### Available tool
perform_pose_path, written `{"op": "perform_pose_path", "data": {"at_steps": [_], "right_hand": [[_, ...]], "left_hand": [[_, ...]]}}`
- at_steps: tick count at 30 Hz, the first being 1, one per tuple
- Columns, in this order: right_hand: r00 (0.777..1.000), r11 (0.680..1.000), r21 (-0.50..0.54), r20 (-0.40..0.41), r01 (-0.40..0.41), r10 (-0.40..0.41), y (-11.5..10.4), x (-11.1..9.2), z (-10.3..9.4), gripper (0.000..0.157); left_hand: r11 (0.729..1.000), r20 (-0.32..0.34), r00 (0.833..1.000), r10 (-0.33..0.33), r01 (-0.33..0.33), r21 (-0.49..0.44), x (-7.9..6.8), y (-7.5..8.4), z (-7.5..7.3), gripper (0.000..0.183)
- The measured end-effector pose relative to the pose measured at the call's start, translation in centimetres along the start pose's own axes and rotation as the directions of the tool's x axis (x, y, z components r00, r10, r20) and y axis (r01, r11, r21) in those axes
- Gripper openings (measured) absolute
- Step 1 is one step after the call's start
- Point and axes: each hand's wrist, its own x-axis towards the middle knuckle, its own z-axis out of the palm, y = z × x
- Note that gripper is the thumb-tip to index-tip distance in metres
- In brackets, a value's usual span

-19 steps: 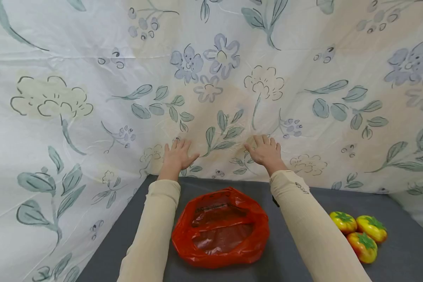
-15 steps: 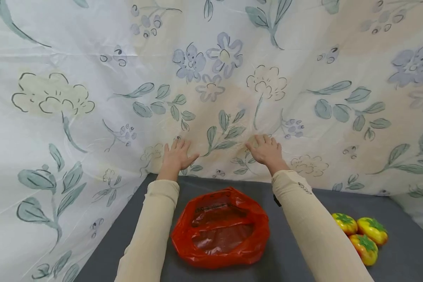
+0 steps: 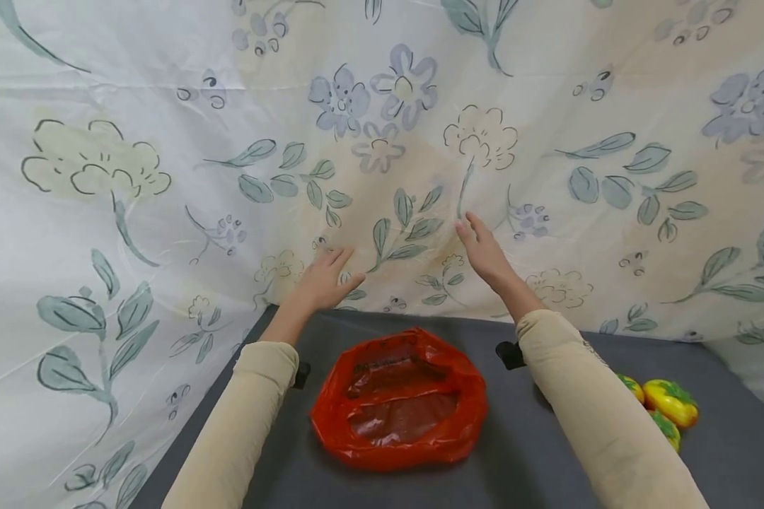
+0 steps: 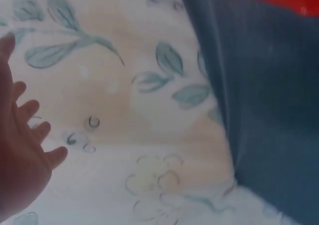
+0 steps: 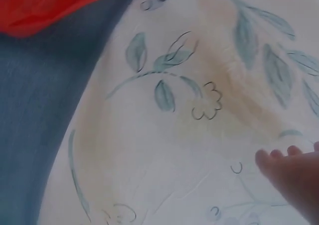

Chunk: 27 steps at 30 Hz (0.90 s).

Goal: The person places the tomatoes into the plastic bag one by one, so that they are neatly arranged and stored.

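Note:
Both arms reach forward past a red plastic bag point(image 3: 397, 452) that sits on the dark table with its mouth spread wide. My left hand point(image 3: 323, 283) is held up with straight fingers and thumb apart, in front of the flowered cloth. On the other side my right hand point(image 3: 486, 256) is raised a little higher, palm turned inward and fingers straight. Neither hand holds anything. In the left wrist view the left hand point(image 4: 25, 150) shows at the left edge with its fingers spread. Fingertips of the right hand point(image 5: 294, 172) show at the lower right of the right wrist view.
Several yellow-red persimmon-like fruits point(image 3: 671, 403) with green tops lie at the right, partly behind the right forearm. A white flowered cloth point(image 3: 382, 205) hangs behind and left of the dark table point(image 3: 420, 488). Black wrist-camera parts point(image 3: 511, 355) stick out from the sleeves.
Both hands have turned from palms facing the cloth to palms facing inward. The right hand has risen slightly, and the forearms have spread apart. The bag stays in place.

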Motion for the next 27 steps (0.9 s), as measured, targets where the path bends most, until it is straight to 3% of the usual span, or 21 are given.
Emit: {"op": "perform_pose_path", "data": {"at_steps": [6, 14, 20, 22, 24, 27], "right_hand": [[1.000, 0.962, 0.272, -0.019, 0.026, -0.021, 1.0, -1.5, -0.9, 0.065], [0.999, 0.824, 0.565, -0.033, 0.043, -0.030, 1.4, -3.6, -3.2, 0.070], [0.999, 0.721, 0.691, -0.032, 0.045, -0.033, 2.0, -5.4, -5.4, 0.069], [0.998, 0.666, 0.744, -0.026, 0.053, -0.050, 2.3, -6.0, -5.9, 0.067], [0.997, 0.589, 0.805, -0.027, 0.063, -0.070, 2.8, -6.5, -6.4, 0.065], [0.994, 0.424, 0.903, -0.033, 0.073, -0.100, 3.5, -7.3, -7.0, 0.062]], "left_hand": [[0.978, -0.059, 0.989, 0.139, -0.146, -0.150, -1.7, -0.3, 2.6, 0.068], [0.930, -0.134, 0.950, 0.283, -0.306, -0.205, -5.2, -0.6, 5.9, 0.067], [0.919, -0.070, 0.960, 0.272, -0.281, -0.278, -7.9, -0.7, 7.9, 0.068], [0.920, -0.041, 0.966, 0.256, -0.256, -0.297, -8.6, -0.7, 8.3, 0.070], [0.922, -0.025, 0.969, 0.247, -0.243, -0.302, -9.0, -0.8, 8.6, 0.071], [0.924, -0.011, 0.969, 0.245, -0.237, -0.299, -9.4, -1.0, 9.0, 0.072]]}}
